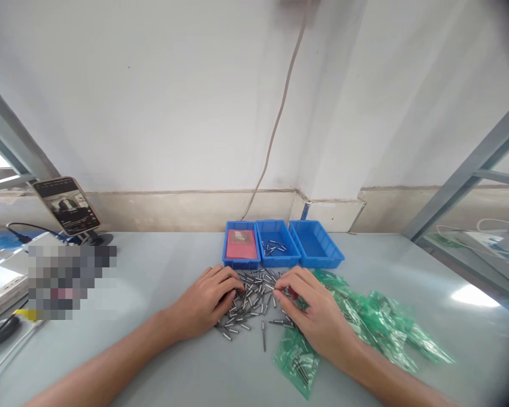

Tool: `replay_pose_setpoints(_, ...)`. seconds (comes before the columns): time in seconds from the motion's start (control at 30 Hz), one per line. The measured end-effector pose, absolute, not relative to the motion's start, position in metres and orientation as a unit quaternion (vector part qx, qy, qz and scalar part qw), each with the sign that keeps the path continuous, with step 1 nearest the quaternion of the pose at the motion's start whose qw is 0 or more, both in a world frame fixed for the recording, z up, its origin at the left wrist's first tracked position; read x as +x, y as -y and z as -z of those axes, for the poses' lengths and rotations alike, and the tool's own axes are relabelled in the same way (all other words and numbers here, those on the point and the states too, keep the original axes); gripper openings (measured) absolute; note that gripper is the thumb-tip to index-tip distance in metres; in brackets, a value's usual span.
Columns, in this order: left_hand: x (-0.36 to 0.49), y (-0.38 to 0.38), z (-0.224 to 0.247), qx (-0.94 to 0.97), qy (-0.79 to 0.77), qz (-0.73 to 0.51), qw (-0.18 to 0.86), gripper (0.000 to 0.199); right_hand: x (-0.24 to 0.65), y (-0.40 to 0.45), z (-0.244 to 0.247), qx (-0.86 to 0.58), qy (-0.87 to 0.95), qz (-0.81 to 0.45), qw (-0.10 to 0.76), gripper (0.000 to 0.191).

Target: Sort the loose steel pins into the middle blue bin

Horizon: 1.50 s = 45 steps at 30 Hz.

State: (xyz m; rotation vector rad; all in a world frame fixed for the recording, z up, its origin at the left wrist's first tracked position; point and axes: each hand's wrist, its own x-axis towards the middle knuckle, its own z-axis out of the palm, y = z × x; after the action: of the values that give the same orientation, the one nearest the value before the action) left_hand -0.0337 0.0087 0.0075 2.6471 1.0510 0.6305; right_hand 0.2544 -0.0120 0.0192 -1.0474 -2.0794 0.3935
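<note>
A loose pile of small silvery metal pins [254, 294], each with a thicker end and a thin dark shank, lies between my hands. My left hand [206, 299] rests at the pile's left side, its fingers curled and closing toward the thumb; what they hold, if anything, is hidden. On the right, my right hand [314, 305] pinches one metal pin [270, 288] between thumb and forefinger over the pile. A single pin [263, 336] lies apart, nearer to me. Under my right hand's edge is a small green bag [297, 362] with several pins inside.
Behind the pile stand a blue tray with a red packet [241, 244], a blue tray with several pins [276, 261] and a third blue tray [316, 240]. More green plastic bags [377, 322] lie right. A phone [68, 206] on a stand is at left, near cables.
</note>
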Motion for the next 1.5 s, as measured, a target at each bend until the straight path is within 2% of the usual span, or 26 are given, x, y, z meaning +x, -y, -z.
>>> replay_pose_setpoints(0.8,-0.0341,-0.0088,-0.0066,0.902,-0.360,-0.209,0.113,0.023,0.2535,0.0126,-0.0203,-0.407,0.812,-0.162,0.386,0.014)
replay_pose_setpoints(1.5,-0.0345,-0.0088,-0.0066,0.902,-0.358,-0.213,0.114,0.024,0.2527,0.0112,-0.0192,-0.412,0.825,-0.161,0.352,0.016)
